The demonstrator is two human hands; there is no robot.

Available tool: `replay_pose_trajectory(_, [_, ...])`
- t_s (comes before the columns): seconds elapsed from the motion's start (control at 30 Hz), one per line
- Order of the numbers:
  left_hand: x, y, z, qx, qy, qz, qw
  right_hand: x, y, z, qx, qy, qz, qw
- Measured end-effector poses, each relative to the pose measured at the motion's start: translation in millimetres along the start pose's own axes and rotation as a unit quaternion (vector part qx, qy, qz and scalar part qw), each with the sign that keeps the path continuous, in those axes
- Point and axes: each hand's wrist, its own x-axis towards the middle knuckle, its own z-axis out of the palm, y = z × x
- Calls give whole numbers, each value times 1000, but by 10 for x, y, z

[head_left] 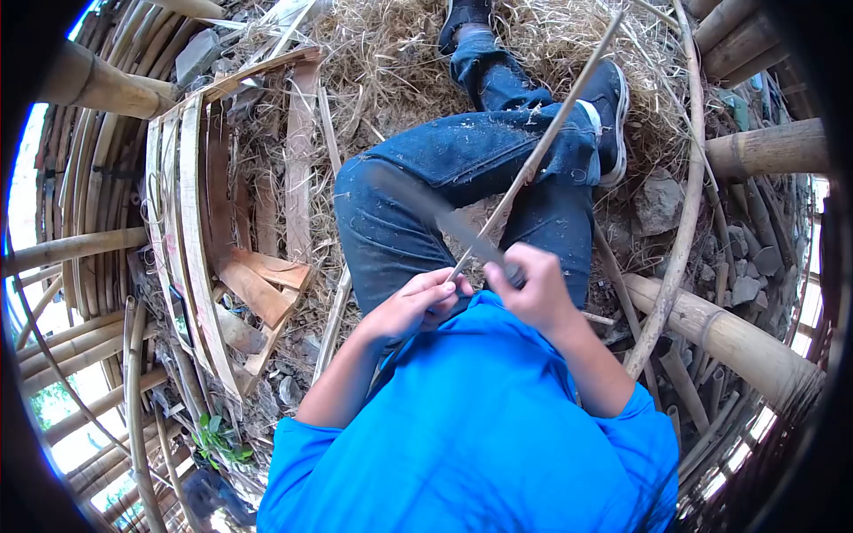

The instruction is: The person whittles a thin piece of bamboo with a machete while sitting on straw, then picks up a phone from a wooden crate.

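Note:
My left hand (411, 305) is closed round the near end of a long thin stick (528, 171), pinched between thumb and fingers close to my waist. The stick slants up and away to the right, across my bent legs. In my right hand (536, 293) is a knife (466, 235), gripped by its dark handle. Its blade points forward and left, blurred toward the tip, and crosses over the stick just ahead of my left fingers. Both hands are low in front of my blue shirt (471, 400), above my jeans (498, 147).
A broken wooden crate (191, 240) lies on the left, with loose boards inside. Dry straw (382, 53) covers the ground ahead. Thick bamboo poles (737, 338) and rocks (662, 204) are on the right. A long curved branch (689, 213) runs beside my right leg. Bamboo fencing (93, 151) stands at left.

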Motion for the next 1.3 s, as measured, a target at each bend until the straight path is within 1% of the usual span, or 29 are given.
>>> replay_pose_trajectory(0.07, [24,-8,-42,-70,-84,-32,994,-86,-8,91,-34,-44,-34,998])
replay_pose_trajectory(0.1, [33,-12,-37,-69,-86,-33,993,-100,14,128,-35,-42,-33,998])
replay_pose_trajectory(0.17, [23,-26,-34,-16,-105,-13,994,-125,67,205,-62,-32,-33,997])
replay_pose_trajectory(0.2, [2,27,14,-25,-87,-34,995,-122,74,201,-71,-28,-29,997])
replay_pose_trajectory(0.23, [-10,32,45,-25,-84,-36,996,-108,76,187,-68,-29,-28,997])
replay_pose_trajectory(0.3, [-19,22,91,134,-9,30,990,-61,75,124,-156,1,-46,987])
replay_pose_trajectory(0.33, [-30,36,76,143,6,8,990,-28,68,80,-183,-1,-39,982])
replay_pose_trajectory(0.37, [-11,15,79,142,5,9,990,-9,72,71,-185,-1,-38,982])
replay_pose_trajectory(0.43, [42,-25,114,194,50,96,975,15,74,52,-230,-2,-31,973])
replay_pose_trajectory(0.57, [33,102,190,180,67,92,977,106,118,7,-270,20,-32,962])
replay_pose_trajectory(0.63, [-11,113,122,150,16,43,988,196,277,-102,-256,125,8,959])
replay_pose_trajectory(0.7, [-56,36,82,148,19,25,989,324,383,-417,-365,124,91,918])
replay_pose_trajectory(0.73, [-62,21,63,146,23,10,989,324,381,-493,-350,129,50,927])
replay_pose_trajectory(0.77, [-64,8,50,146,23,8,989,318,375,-480,-348,128,51,927])
replay_pose_trajectory(0.83, [-77,-5,64,100,30,-28,994,243,334,-414,-282,103,10,954])
replay_pose_trajectory(0.9, [-44,2,71,106,28,-18,994,184,255,-287,-242,81,13,967])
replay_pose_trajectory(0.97, [-27,42,107,68,19,-5,997,103,164,-102,-200,63,5,978])
replay_pose_trajectory(1.03, [-22,29,124,64,20,-2,998,4,121,91,-143,29,-25,989])
replay_pose_trajectory(1.07, [-12,24,130,61,18,1,998,-27,99,150,-137,4,-37,990])
replay_pose_trajectory(1.1, [6,-5,121,65,18,-1,998,-16,128,166,-135,8,-36,990])
replay_pose_trajectory(1.17, [40,-98,103,210,60,100,971,44,221,142,-179,26,-41,983])
replay_pose_trajectory(1.2, [6,-61,138,195,71,74,975,120,280,61,-199,65,-19,978])
replay_pose_trajectory(1.23, [-23,-68,131,196,68,72,976,198,339,-48,-207,90,45,973])
replay_pose_trajectory(1.27, [-58,-68,117,182,67,44,980,265,428,-158,-213,127,77,966])
replay_pose_trajectory(1.3, [-78,-63,109,169,66,17,983,294,455,-296,-250,124,63,958])
